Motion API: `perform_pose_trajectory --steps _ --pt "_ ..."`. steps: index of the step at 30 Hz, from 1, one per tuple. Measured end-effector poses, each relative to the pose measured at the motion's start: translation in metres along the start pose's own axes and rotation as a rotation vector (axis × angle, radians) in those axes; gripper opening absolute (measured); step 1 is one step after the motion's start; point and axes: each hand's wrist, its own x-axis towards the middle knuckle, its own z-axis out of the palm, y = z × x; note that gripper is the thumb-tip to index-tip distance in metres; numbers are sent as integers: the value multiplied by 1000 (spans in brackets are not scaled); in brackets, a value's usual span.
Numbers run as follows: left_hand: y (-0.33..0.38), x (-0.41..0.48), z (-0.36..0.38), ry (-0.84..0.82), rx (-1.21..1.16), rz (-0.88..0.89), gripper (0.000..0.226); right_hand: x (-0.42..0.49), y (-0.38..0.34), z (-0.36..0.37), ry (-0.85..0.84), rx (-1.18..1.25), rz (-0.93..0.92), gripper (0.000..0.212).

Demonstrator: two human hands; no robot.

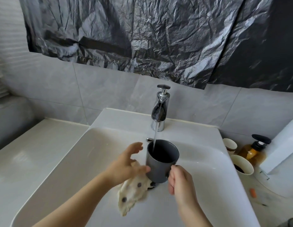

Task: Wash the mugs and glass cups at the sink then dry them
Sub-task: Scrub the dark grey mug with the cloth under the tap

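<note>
**Grip.** The dark grey cylindrical matte mug (160, 163) is being held by its side handle, round which the fingers of the right hand (180, 182) are being curled closely. The mug is being held upright, just ahead of that grip and slightly to its left. It is over the white ceramic basin (77, 161), with no support seen beneath it. A thin stream of water (155, 138) is being received inside the mug's far rim from the chrome tap (160, 110), beyond the grip.

**Other hand.** The left hand (126, 166) is being held on the side of the mug opposite the grip, fingers spread, one digit touching the mug wall. A cream cloth with dark spots (134, 192) is being trailed beneath it. Whether that cloth is being gripped cannot be told, the hand being blurred.

**Risks.**
- Weight is being added as the mug is being filled, and it is being carried through the handle alone by wet fingers. A slip or a tilt away from the grip is judged possible, with a strike on the hard basin below.
- Overflow and splashing are judged likely if filling is prolonged.
- Two cream mugs (243, 164) are standing to the right of the grip, beside an amber pump bottle (253, 153). A careless swing of the arm could disturb them.
</note>
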Motion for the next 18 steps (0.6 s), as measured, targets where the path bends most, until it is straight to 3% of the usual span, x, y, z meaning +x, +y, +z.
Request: perform_pose_trajectory --steps 2,7,12,18 --pt "0 5 5 -51 0 38 87 1 -4 8 -31 3 -2 41" --pt "0 18 9 -4 -264 94 90 5 -17 21 -84 100 23 39" --pt "0 25 9 71 -203 88 87 11 -17 21 -100 123 16 37" --pt "-13 19 18 167 -350 71 92 15 -3 20 -50 76 -158 34"
